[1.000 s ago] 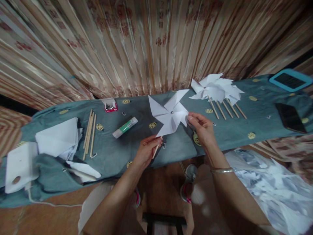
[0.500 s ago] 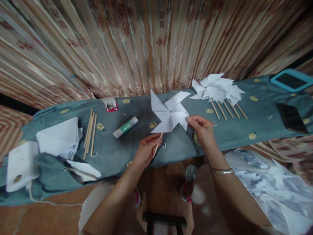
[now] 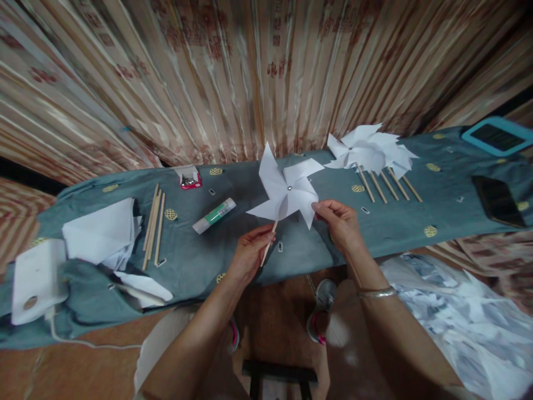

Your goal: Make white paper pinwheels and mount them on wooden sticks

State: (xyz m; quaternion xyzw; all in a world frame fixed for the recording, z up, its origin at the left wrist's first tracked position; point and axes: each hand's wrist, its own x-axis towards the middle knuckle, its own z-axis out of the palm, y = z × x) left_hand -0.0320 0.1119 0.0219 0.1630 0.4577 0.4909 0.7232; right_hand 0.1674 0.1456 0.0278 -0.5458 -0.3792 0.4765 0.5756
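Note:
A white paper pinwheel [image 3: 300,198] with a silver pin at its hub is held up over the cloth-covered table. Its wooden stick [image 3: 268,250] is gripped between the thumb and fingers of my left hand [image 3: 250,253]. At the lower right blade, my right hand [image 3: 340,221] pinches the paper edge with thumb and forefinger. Behind and to the right lie several finished pinwheels [image 3: 375,150], overlapping, their sticks pointing toward me. Left of my hands a glue stick [image 3: 214,215] rests at an angle on the cloth.
Several bare wooden sticks [image 3: 154,225] lie beside folded white paper [image 3: 100,230] at left. A small red box of pins [image 3: 190,180] sits near the back edge. A white power device [image 3: 37,283], a dark phone [image 3: 497,200], a blue-framed device [image 3: 470,135] and a plastic bag [image 3: 462,316] are around.
The pinwheel's blades have turned slightly clockwise around the hub. My right hand has moved a little left and down with the blade edge; my left hand stays nearly still on the stick.

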